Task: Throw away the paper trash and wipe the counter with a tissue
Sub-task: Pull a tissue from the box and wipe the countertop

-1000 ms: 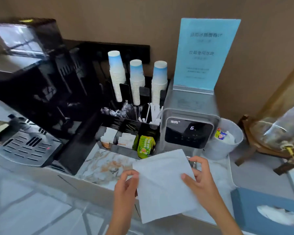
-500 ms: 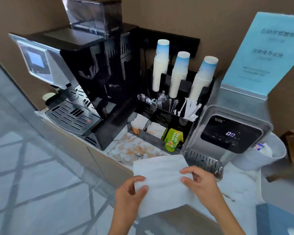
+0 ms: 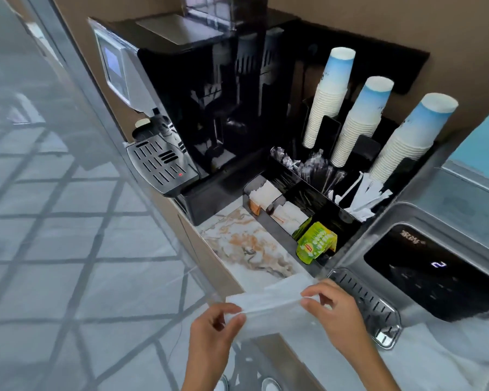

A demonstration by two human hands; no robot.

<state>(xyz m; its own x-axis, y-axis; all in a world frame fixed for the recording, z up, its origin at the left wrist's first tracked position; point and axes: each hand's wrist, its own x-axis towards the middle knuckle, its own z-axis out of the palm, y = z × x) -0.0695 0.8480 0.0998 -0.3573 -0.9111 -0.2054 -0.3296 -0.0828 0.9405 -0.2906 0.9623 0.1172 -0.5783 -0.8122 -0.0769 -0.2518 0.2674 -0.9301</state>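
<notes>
A white tissue is stretched and folded between both hands just above the counter's front edge. My left hand pinches its left end. My right hand pinches its right end near the water dispenser's drip grate. The marble-patterned counter lies just beyond the tissue, between the coffee machine and the dispenser.
A black coffee machine stands at the left. A black organizer holds napkins, stirrers, a green tea packet and three stacks of paper cups. The steel water dispenser is at the right. Tiled floor lies to the left.
The view has swung left and down toward the counter. The tissue, earlier held flat and open, is now folded narrower between both hands and sits lower.
</notes>
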